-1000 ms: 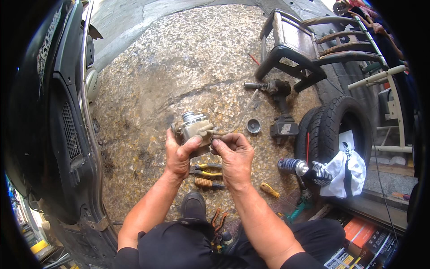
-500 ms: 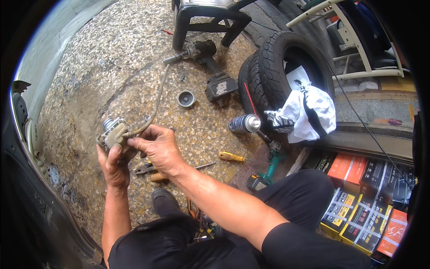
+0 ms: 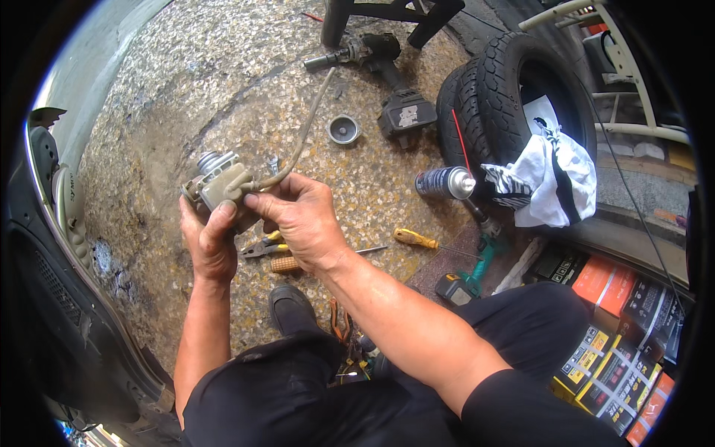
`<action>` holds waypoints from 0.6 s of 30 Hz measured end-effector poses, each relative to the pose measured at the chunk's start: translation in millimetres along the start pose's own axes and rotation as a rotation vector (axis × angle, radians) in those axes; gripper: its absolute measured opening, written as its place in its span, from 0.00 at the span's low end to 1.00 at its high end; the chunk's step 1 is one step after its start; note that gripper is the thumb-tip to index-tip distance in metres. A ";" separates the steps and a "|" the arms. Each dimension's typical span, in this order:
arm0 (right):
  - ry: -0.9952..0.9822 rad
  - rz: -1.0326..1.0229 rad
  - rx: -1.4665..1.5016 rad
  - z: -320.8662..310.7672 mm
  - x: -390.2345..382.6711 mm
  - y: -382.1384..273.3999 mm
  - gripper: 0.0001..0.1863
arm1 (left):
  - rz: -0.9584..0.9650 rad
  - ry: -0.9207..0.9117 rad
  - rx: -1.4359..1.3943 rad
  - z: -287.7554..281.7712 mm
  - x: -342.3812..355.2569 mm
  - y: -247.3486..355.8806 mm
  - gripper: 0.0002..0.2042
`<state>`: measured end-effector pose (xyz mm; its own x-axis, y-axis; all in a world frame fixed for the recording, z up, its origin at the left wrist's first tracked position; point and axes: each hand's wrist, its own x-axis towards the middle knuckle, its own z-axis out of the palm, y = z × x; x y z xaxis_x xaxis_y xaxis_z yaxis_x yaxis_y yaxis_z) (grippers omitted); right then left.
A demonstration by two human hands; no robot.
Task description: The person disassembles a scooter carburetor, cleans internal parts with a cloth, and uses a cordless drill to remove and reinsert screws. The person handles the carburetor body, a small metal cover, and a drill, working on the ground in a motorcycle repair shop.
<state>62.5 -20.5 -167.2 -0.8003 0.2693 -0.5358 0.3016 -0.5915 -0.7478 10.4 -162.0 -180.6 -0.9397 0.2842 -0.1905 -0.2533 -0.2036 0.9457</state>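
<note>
- While crouched over speckled stone floor (image 3: pixel 186 89), both hands held up in front at left of view, closed on one part
- Left hand (image 3: pixel 211 242) wrapped from below round a small grey metal carburettor-like body (image 3: pixel 216 182), fingers curled shut on its underside and thumb up its near face
- Right hand (image 3: pixel 298 216) closed just beside it, fingertips pinching the end of a dirty beige rubber hose (image 3: pixel 294 153) where it joins the metal body
- Hose arching up and away from the part toward the black cordless impact wrench (image 3: pixel 383 71) lying on the floor
- Small round metal cup (image 3: pixel 343 130) on the floor near the wrench
- Yellow-handled pliers (image 3: pixel 264 246) and tan ribbed-handle screwdriver (image 3: pixel 294 263) lying on the floor just beneath the hands
- Yellow-handled screwdriver (image 3: pixel 417 239) to the right of those, near a blue spray can (image 3: pixel 445 182) with red straw
- Black rubber tyre (image 3: pixel 499 82) standing behind the can, white-and-black rag (image 3: pixel 547 182) draped over it
- Orange and black cardboard boxes (image 3: pixel 611 328) stacked at lower right
- Black shoe (image 3: pixel 292 309) planted on the floor between the knees
</note>
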 end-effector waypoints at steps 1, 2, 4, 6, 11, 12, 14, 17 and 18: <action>-0.045 -0.041 0.059 -0.5 -0.1 -1.3 0.07 | -0.018 -0.008 -0.010 0.4 0.1 0.0 0.35; -0.014 0.033 0.051 0.2 -0.4 -2.3 0.07 | -0.080 0.033 0.009 -0.2 -0.3 1.3 0.35; -0.087 -0.003 0.019 -3.3 -1.4 -5.8 0.08 | -0.081 0.029 -0.109 0.2 -0.9 1.9 0.37; -0.130 -0.027 0.135 -5.6 -2.7 -6.3 0.09 | -0.046 -0.015 -0.119 -0.4 -2.1 1.7 0.34; -0.168 0.017 -0.005 -10.1 4.2 -4.7 0.15 | -0.070 -0.046 -0.099 -3.5 -1.9 2.9 0.30; -0.189 0.019 -0.002 -12.0 5.7 -4.4 0.14 | -0.076 -0.036 -0.100 -2.8 -2.2 2.7 0.30; -0.212 0.038 -0.006 -16.4 7.8 -4.7 0.15 | -0.088 -0.031 -0.117 -0.2 -2.3 2.5 0.31; -0.215 0.074 -0.021 -19.4 9.1 -7.2 0.18 | -0.059 -0.048 -0.108 4.4 -1.7 3.5 0.34; -0.206 0.058 0.019 -20.3 9.4 -8.1 0.18 | -0.062 -0.016 -0.115 5.3 -1.6 3.8 0.35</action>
<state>63.1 2.3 -174.1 -0.8712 0.0747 -0.4851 0.3423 -0.6160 -0.7095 12.2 -158.3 -175.4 -0.9178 0.3143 -0.2426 -0.3363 -0.2909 0.8957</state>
